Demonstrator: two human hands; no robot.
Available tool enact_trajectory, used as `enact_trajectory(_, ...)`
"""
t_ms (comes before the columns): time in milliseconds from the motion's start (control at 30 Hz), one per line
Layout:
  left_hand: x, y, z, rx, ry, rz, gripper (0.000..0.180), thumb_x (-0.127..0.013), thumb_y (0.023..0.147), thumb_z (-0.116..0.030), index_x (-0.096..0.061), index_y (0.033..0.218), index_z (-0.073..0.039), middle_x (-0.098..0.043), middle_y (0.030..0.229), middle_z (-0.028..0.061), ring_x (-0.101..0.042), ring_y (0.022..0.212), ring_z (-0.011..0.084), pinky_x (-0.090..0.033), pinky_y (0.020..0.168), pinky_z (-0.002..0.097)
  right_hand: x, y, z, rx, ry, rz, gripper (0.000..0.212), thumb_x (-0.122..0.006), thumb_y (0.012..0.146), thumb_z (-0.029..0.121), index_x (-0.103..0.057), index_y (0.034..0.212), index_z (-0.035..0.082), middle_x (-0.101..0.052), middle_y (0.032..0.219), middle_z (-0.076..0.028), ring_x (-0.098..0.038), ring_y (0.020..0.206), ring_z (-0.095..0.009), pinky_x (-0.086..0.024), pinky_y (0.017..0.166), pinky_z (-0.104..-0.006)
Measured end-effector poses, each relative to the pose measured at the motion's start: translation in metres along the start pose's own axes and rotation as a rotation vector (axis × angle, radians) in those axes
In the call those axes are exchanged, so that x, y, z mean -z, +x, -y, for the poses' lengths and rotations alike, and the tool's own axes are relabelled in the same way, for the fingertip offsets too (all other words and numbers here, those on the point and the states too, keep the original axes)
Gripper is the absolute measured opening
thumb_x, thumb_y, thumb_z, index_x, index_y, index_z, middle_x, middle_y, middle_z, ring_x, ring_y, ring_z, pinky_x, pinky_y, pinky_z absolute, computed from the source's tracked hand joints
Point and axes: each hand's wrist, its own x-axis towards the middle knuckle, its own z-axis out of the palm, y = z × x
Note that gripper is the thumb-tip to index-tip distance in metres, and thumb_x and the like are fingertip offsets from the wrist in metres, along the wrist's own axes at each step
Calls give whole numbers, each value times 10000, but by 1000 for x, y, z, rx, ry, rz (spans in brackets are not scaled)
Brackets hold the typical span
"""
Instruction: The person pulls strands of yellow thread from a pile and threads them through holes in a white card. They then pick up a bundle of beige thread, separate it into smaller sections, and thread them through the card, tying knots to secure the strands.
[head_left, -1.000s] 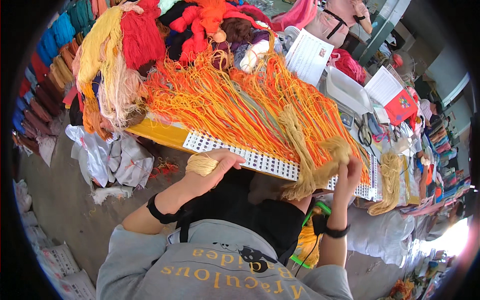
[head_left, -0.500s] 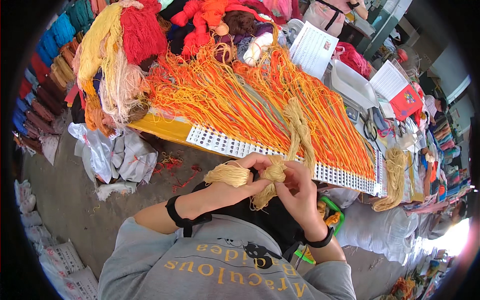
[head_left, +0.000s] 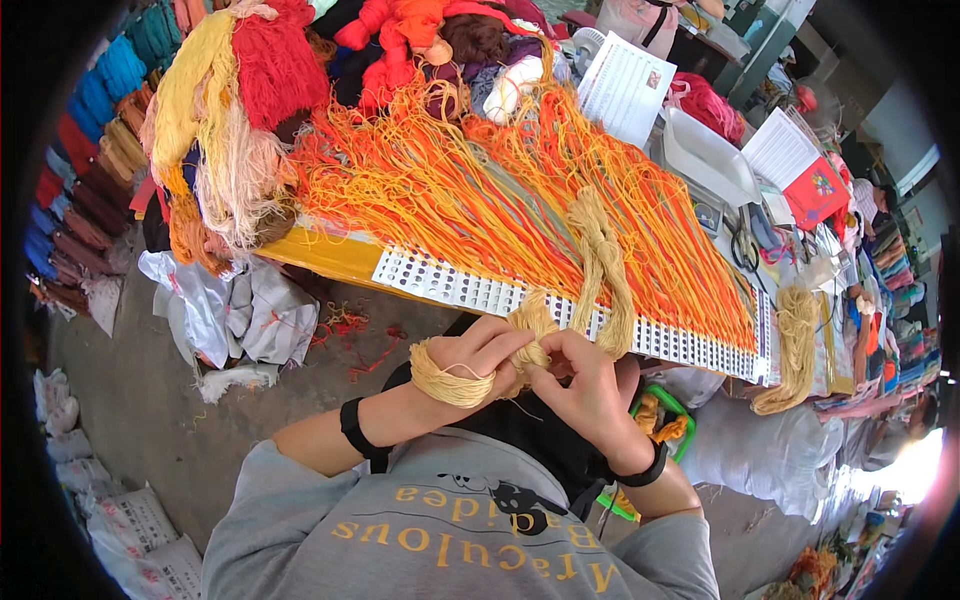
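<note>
A pale yellow skein of thread (head_left: 452,380) is looped around my left hand (head_left: 480,358), passing over its back near the wrist. More of the skein stands bunched above the fingers. My left fingers close on this bunch. My right hand (head_left: 585,385) pinches the same skein from the other side, thumb and fingertips meeting at its gathered part. Just beyond my hands, another tan skein (head_left: 598,255) lies twisted on the table among long orange and yellow threads (head_left: 430,190). The threads run to a white card strip with rows of dark holes (head_left: 470,292) along the table edge.
Heaped coloured yarn (head_left: 280,70) covers the table's far left. Toward the right are a white plastic tray (head_left: 710,160), scissors (head_left: 745,245) and another tan skein (head_left: 795,350). A green basket (head_left: 685,440) stands below the table, white plastic bags (head_left: 240,310) at left. A person (head_left: 640,22) is at the back.
My hands have shifted slightly left and drawn closer together. The thread bunch now rises above my left fingers, and the loop sits farther round the back of my left hand.
</note>
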Motion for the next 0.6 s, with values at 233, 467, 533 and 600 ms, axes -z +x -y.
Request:
enact_trajectory(233,14,6,-8,106,-296,-75,291,-596,667,14,-588,952,-42,-549,833,69,-554,616,151,-453,533,255,7,9,-22,-217,462,119,144,-550,808,-1,-529,948,-31,-582,816,-39,-579,707,-85,-485,621,-213)
enact_trajectory(467,24,13,-7,304,-459,96,193,-567,681,57,-541,852,-30,-502,786,61,-485,624,146,-380,544,246,8,16,-17,-187,482,207,103,-560,796,2,-508,885,2,-520,817,-3,-522,756,-61,-441,670,-203)
enact_trajectory(533,24,17,6,97,-287,43,163,-563,693,54,-515,827,-26,-491,794,55,-485,664,130,-367,548,250,4,20,-16,-139,446,253,108,-574,792,11,-500,871,10,-501,820,6,-506,764,-57,-431,667,-201)
enact_trajectory(600,29,17,13,84,-305,-25,147,-577,724,27,-530,850,-29,-488,843,42,-484,684,121,-372,555,243,0,23,-14,-84,485,161,114,-582,793,10,-505,877,18,-498,846,4,-515,770,-65,-440,663,-207)
